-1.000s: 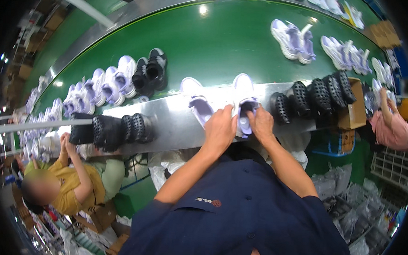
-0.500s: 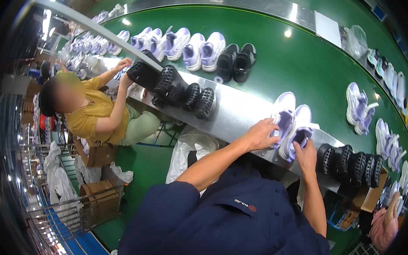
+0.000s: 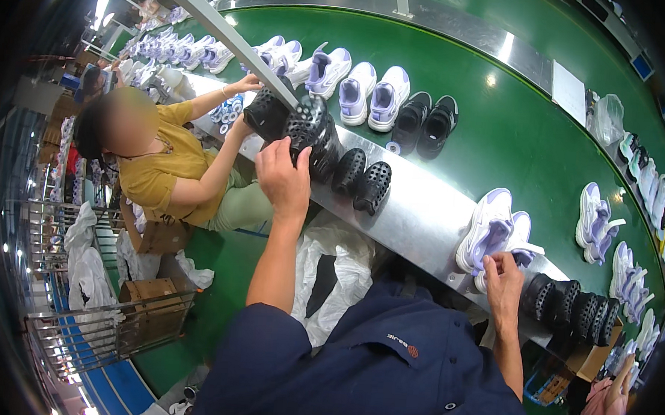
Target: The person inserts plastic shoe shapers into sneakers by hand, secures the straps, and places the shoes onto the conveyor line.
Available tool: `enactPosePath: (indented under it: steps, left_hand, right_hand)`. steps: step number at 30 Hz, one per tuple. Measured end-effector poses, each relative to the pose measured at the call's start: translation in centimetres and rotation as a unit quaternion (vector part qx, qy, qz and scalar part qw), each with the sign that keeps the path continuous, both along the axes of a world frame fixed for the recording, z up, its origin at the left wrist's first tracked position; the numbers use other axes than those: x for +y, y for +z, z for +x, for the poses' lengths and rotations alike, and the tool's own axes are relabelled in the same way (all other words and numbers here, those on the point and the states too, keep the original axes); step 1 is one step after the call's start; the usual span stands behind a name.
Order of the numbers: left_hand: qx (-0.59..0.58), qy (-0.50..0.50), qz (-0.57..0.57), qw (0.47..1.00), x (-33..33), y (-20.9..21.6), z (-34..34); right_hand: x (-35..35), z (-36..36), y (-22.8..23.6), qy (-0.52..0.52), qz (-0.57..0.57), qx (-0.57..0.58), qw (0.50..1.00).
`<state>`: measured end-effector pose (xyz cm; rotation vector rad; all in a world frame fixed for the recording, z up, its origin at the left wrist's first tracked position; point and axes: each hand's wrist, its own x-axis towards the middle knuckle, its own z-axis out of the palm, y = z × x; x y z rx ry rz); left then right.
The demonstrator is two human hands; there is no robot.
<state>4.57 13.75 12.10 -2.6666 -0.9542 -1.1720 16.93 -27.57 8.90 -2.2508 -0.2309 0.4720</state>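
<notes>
My left hand (image 3: 283, 181) is reached out to the left, its fingers closed around the lower end of a black perforated shoe-shaped form (image 3: 306, 127) on the metal strip. Two smaller forms of that kind, a left one (image 3: 349, 171) and a right one (image 3: 373, 187), stand just right of it. In front of me is a pair of white and lavender sneakers, the left one (image 3: 485, 230) upright beside the right one (image 3: 520, 231). My right hand (image 3: 503, 284) is closed at the heel of the right sneaker, partly covering it.
A co-worker in a yellow shirt (image 3: 181, 154) handles another black form at left. Black sneakers (image 3: 436, 126) and a row of white sneakers (image 3: 328, 70) stand on the green belt (image 3: 517, 134). More black forms (image 3: 561, 302) line the right. A grey bar (image 3: 221, 32) crosses the upper left.
My left hand has left the sneakers and moved far left to the black forms. My right hand stays at the right sneaker. The view has shifted, so things sit lower and further right.
</notes>
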Motion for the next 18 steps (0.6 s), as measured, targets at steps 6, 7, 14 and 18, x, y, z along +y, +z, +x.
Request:
enactPosePath:
  steps: [6, 7, 14, 18]
  left_hand:
    - [-0.095, -0.31, -0.146, 0.935, -15.8, 1.2, 3.5]
    - [-0.064, -0.4, -0.171, 0.898, -19.0, 0.5, 4.0]
    - [-0.025, -0.431, -0.544, 0.719, -23.5, -0.7, 6.8]
    - [0.026, -0.399, -0.7, 0.592, -23.5, -3.6, 8.7]
  right_hand:
    - [6.0, -1.0, 1.5, -0.05, 0.395, 0.277, 0.874]
    - [6.2, -1.5, 1.6, -0.084, 0.456, 0.314, 0.828]
    - [-0.3, -1.5, 3.9, -0.007, 0.301, 0.399, 0.866]
    - [-0.5, -2.5, 4.1, 0.086, 0.061, 0.133, 0.985]
